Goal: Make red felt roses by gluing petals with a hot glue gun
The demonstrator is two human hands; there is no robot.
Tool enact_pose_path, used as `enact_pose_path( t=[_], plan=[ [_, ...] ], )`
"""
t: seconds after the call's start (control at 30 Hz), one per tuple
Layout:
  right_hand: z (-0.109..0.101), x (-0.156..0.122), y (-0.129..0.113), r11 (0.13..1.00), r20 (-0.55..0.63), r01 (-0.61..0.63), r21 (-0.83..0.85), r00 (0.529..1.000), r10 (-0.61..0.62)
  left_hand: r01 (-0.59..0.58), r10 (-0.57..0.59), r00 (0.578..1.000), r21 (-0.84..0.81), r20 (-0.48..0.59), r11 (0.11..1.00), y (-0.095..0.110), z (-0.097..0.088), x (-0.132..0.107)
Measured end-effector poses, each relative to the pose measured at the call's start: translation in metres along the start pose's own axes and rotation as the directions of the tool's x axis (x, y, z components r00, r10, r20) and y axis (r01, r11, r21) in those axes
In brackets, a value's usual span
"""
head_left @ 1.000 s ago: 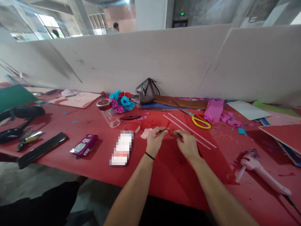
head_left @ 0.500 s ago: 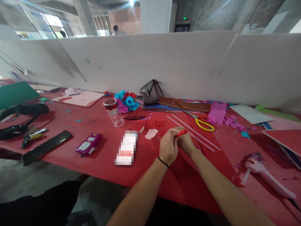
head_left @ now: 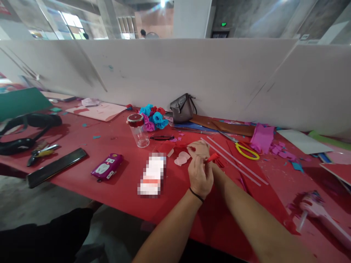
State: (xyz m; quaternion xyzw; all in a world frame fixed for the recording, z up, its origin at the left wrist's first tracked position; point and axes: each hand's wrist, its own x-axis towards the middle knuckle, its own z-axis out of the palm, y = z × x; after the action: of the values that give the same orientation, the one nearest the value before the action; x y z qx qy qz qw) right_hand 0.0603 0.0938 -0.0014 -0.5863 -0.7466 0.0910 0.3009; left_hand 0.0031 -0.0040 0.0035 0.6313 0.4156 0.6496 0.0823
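My left hand (head_left: pixel 200 176) is closed round a small rolled piece of red paper (head_left: pixel 212 157), whose tip sticks out to the right of my thumb. My right hand (head_left: pixel 199 147) reaches past it, fingers stretched leftward. They rest on loose red paper pieces (head_left: pixel 177 146) beside some pale pink paper petals (head_left: pixel 182 159) on the red table cover (head_left: pixel 123 182). My left hand hides my right wrist.
Two thin white sticks (head_left: pixel 233 160) and yellow-handled scissors (head_left: pixel 246 150) lie to the right. A glass jar (head_left: pixel 138 129), paper flowers (head_left: pixel 153 117) and a small bag (head_left: pixel 182 107) stand behind. A pink glue gun (head_left: pixel 320 215) is at the right, and a purple power strip (head_left: pixel 106 168) and black ruler (head_left: pixel 56 166) at the left.
A second ago both hands worked the red paper together. Now my left hand alone holds the rolled piece, and my right hand has let go and reached forward to the loose pieces.
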Motion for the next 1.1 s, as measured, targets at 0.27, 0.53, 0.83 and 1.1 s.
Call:
enact_pose_path(
  t=[0.27, 0.53, 0.83, 1.1],
  plan=[
    [-0.049, -0.047, 0.006, 0.689, -0.088, -0.208, 0.694, 0.926, 0.368, 0.611, -0.640, 0.768, -0.315, 0.015, 0.726, -0.014, 0.004, 0.016],
    [-0.066, -0.085, 0.006, 0.373, 0.034, -0.231, 0.899, 0.884, 0.465, 0.741, -0.663, 0.640, -0.543, 0.390, 0.396, -0.005, 0.003, 0.024],
    [-0.062, -0.084, 0.012, 0.409, -0.014, -0.200, 0.890, 0.886, 0.463, 0.702, -0.635, 0.695, -0.512, 0.338, 0.495, -0.010, 0.002, 0.025],
    [-0.063, -0.082, 0.013, 0.327, 0.037, -0.223, 0.918, 0.870, 0.491, 0.740, -0.683, 0.658, -0.438, 0.317, 0.510, -0.014, 0.001, 0.024]
  ],
)
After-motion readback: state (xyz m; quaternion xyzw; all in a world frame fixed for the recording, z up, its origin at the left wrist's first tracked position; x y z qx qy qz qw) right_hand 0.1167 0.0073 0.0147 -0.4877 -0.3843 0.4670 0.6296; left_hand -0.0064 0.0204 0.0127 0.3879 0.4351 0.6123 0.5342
